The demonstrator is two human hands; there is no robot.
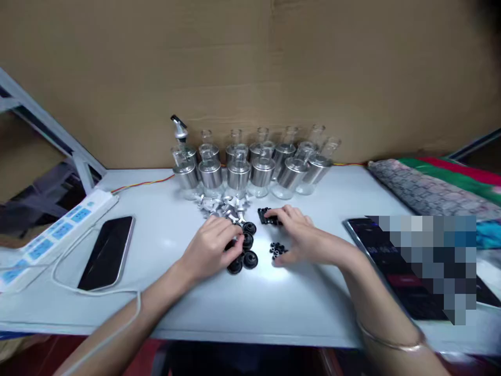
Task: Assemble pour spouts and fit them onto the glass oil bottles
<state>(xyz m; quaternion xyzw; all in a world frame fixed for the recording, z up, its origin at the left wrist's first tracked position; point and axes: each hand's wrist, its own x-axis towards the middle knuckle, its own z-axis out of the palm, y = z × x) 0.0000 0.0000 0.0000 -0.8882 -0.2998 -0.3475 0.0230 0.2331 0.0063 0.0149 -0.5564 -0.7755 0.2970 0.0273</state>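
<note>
Resting at frame centre, left hand [213,245] curled narrow over black round caps [246,250], probably pinching one, fingers hiding it. Right hand [301,232] loosely spread, fingertips on black spout parts [268,215]. Sorted into piles below bottles [250,169] for easy reach. Caps lying flat, axis upward, row running toward bottom.

Steel-sleeved glass bottles [250,169] rearmost; small metal spouts [224,207] before them; round black rubber stoppers [246,250] nearer, apparently; flat dark phone [106,251] left.
</note>
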